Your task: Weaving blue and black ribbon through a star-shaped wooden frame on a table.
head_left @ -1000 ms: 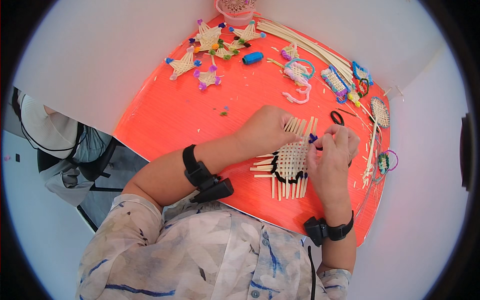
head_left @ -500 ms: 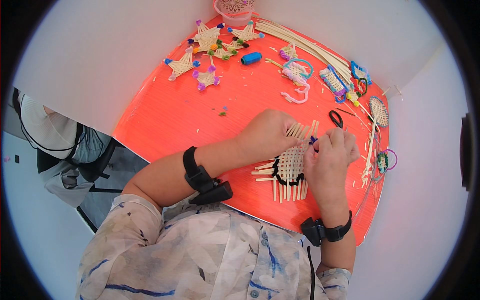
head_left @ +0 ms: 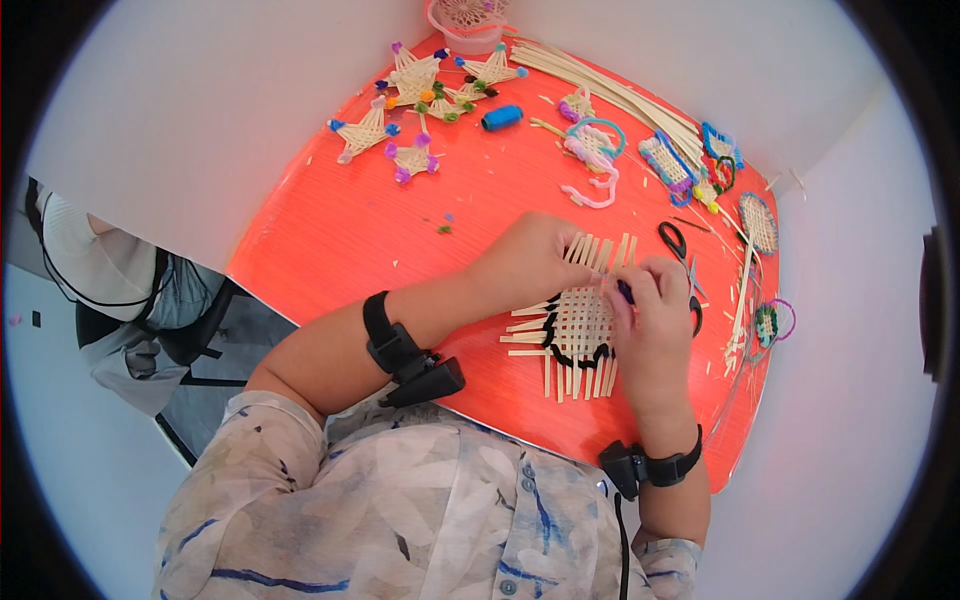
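A square mat woven of pale flat strips (head_left: 585,318) lies on the table in front of me, its loose strip ends sticking out all round. Black fuzzy edging (head_left: 553,345) winds along its lower left side. My left hand (head_left: 535,258) is closed, pinching the mat's upper left part. At the mat's right side my right hand (head_left: 655,310) is curled around a dark purple fuzzy stem (head_left: 626,291), mostly hidden by the fingers. Black-handled scissors (head_left: 693,278) lie beyond my right hand, which partly covers them.
Woven stars with coloured tips (head_left: 415,158) and a blue thread spool (head_left: 502,118) lie far left. Long pale strips (head_left: 610,88) and small fuzzy-edged weavings (head_left: 668,163) lie at the back right. A pink basket (head_left: 472,30) stands behind. Someone (head_left: 120,250) sits beyond the left partition.
My right hand has dropped slightly, its fingers curling closer around the purple stem, so more of the scissors shows. My left hand has shifted a little left and up.
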A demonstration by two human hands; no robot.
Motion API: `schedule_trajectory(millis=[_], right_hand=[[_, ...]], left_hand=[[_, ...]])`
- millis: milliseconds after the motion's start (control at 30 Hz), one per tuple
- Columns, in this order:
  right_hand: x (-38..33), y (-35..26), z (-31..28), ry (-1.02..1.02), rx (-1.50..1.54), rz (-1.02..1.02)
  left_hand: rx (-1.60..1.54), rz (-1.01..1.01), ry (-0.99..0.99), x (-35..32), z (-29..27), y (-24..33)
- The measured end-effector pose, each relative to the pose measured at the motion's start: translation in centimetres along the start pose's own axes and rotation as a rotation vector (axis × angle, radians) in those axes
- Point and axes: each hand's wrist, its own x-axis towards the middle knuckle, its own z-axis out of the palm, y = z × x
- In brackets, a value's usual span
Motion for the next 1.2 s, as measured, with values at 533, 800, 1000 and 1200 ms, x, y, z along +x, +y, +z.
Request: schedule_trajectory(millis=[533,800,1000,1200], right_hand=[[0.6,1.0,-0.3,0.075,-0.07,-0.166],[1.2,1.2,-3.1,0.102,0.383,0.003],[1.1,5.0,-4.0,-0.218,1.054,0.525],[0.5,5.0,-2.9,-0.545,1.185,0.493]], left_hand=[[0.082,-0.018,-0.066,0.2,-0.6,-0.1],[-0.088,-0.081,-0.108,0.4,-1.7,-0.4],[-0.241,-0.047,-0.377,0.6,-2.0,-0.2],[-0.257,0.034,-0.396,0.3,-1.9,0.2]])
